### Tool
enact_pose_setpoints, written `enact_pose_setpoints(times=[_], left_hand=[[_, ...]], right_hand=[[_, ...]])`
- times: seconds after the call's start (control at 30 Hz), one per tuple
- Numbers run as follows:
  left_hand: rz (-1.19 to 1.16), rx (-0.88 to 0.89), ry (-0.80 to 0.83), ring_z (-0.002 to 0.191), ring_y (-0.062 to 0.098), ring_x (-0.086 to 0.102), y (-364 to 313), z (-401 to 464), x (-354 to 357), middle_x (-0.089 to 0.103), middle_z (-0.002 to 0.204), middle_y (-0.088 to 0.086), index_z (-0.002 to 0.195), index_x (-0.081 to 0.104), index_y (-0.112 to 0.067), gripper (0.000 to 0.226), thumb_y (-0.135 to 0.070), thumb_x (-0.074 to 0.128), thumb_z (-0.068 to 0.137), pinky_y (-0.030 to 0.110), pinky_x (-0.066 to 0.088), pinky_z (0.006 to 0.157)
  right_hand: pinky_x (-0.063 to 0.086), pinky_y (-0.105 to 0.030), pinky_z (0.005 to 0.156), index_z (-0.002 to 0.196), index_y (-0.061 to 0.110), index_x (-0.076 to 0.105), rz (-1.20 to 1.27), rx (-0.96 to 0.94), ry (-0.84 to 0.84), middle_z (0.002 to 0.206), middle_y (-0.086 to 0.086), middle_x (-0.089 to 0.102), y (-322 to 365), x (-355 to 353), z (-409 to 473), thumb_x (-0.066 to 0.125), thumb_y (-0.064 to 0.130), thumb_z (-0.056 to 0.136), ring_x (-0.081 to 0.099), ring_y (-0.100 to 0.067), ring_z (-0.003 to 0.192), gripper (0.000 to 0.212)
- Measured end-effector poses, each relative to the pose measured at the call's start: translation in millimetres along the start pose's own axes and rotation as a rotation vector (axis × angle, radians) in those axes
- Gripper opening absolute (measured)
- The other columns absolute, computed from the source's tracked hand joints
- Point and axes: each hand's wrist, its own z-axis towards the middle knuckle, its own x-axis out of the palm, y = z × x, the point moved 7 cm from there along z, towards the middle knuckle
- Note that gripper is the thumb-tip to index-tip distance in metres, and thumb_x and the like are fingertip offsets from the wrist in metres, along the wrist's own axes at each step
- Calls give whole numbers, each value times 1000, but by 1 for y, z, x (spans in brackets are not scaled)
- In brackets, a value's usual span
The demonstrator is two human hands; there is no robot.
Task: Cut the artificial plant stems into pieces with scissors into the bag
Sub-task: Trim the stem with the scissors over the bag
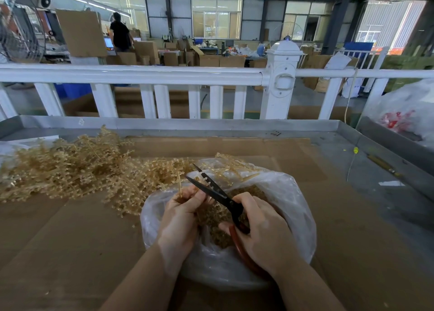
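Observation:
A clear plastic bag (291, 207) sits open at the table's front centre, with beige cut pieces (211, 219) inside. My left hand (180, 219) grips a beige artificial plant stem (179, 181) over the bag's left rim. My right hand (263, 233) holds black scissors (211, 188) by their red handles. The blades are parted around the stem's beaded tip, pointing up and left. A large heap of uncut beige stems (70, 167) lies on the table to the left.
Brown cardboard (234, 148) covers the grey metal table (352, 146), which has a raised rim. A white railing (145, 75) runs behind it. Another plastic bag (404, 111) with red items sits at far right. A person stands far back left among boxes.

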Motion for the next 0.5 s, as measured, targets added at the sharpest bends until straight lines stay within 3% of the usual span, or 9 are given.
enact_pose_setpoints(times=[0.1,0.23,0.5], left_hand=[[5,-8,-35,85,28,69,0,-1,-2,69,93,19,94,62,3,17,-2,58,78,38,57,74],[-37,-3,-111,109,40,59,0,-1,-6,61,113,27,109,57,6,21,1,49,91,51,45,99],[-18,-5,-19,75,23,70,-1,-3,0,68,80,14,83,58,-1,9,2,51,87,34,58,67]], right_hand=[[49,-20,81,109,23,58,-21,3,6,101,9,63,-1,0,-1,54,57,81,57,-8,96,45],[46,-18,82,110,25,57,-38,2,17,102,11,61,-1,1,-1,53,58,80,55,-6,96,46],[46,-19,84,110,24,58,-31,2,26,102,10,62,-1,1,0,53,59,79,55,-7,96,47]])
